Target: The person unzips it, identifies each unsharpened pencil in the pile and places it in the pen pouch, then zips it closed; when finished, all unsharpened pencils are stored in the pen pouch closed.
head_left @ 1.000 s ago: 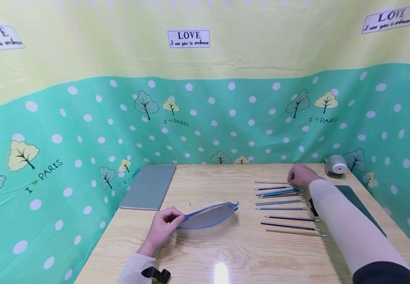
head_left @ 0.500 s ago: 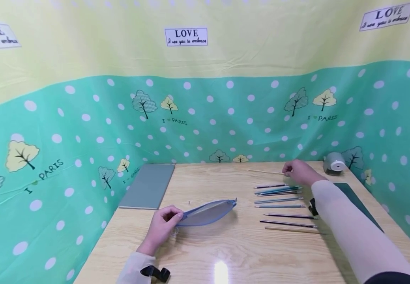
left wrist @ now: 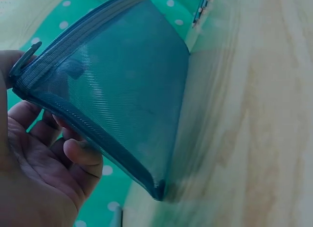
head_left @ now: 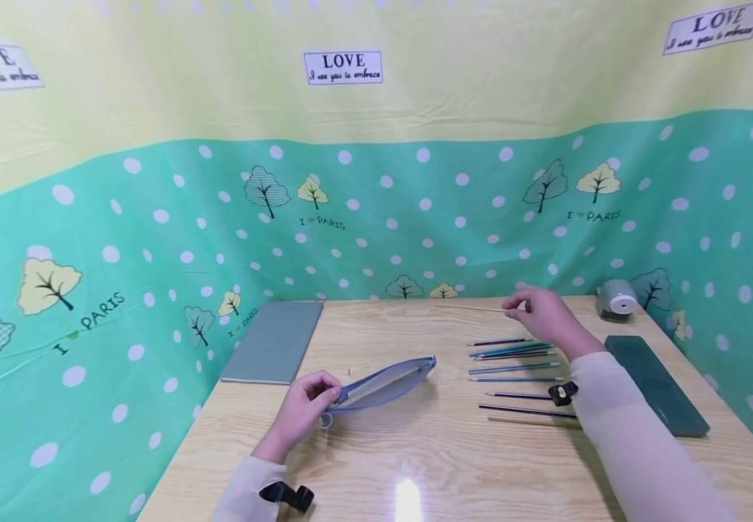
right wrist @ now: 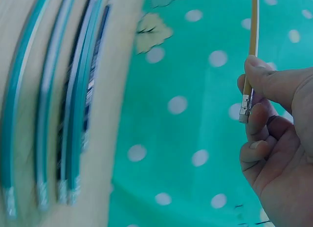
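My left hand [head_left: 303, 412] grips one corner of a blue mesh zipper pouch [head_left: 389, 390], which it holds tilted with the mouth gaping. The left wrist view shows the see-through mesh of the pouch [left wrist: 132, 85] and a zipper pull [left wrist: 27, 58] beside the thumb. Towards the back of the table, my right hand [head_left: 542, 315] pinches a yellowish pencil [head_left: 470, 309] near its eraser end. In the right wrist view that pencil [right wrist: 254, 31] sits between thumb and fingers, lifted off the table, its far end out of frame.
Several pencils [head_left: 513, 379] lie in a rough row on the wooden table [head_left: 402, 449], below the right hand. Right of them is a dark green flat case [head_left: 656, 384]. A sharpener [head_left: 616, 301] stands at the back right corner, and a grey notebook [head_left: 275, 341] lies at the left.
My right hand has picked the yellowish pencil up from the back of the row and moved left with it. The left hand stays in place; the pouch's mouth gapes a little more.
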Demonstrator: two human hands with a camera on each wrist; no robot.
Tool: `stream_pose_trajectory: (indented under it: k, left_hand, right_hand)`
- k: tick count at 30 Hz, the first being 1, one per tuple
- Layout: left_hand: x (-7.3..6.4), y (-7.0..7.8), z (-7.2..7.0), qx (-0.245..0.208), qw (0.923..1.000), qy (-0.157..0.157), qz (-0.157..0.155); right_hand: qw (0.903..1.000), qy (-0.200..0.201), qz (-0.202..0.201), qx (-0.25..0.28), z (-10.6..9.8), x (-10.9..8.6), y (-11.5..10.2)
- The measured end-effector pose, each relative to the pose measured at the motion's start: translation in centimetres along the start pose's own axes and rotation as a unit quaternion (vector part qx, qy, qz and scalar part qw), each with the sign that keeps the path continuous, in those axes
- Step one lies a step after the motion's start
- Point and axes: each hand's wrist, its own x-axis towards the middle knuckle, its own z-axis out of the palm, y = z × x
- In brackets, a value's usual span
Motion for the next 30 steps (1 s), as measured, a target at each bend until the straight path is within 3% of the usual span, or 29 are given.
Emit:
stream_pose_trajectory:
  k: [9, 18, 30]
  left_hand:
    - [0.9, 0.1, 0.0, -0.012, 0.9993, -0.035, -0.008]
    - [0.5, -0.6, 0.2, -0.072, 0.9969, -0.03, -0.01]
    - [0.2, -1.0, 0.6, -0.073, 0.9973, -0.009, -0.001]
  right_hand:
    - [0.9983, 0.04, -0.038, 0.016, 0.2, -1.4, -3.7]
    - [0.9968, 0.025, -0.072, 0.023, 0.4, -2.5, -6.4]
    - [0.9933, 0.013, -0.115, 0.001, 0.3, -3.6, -8.4]
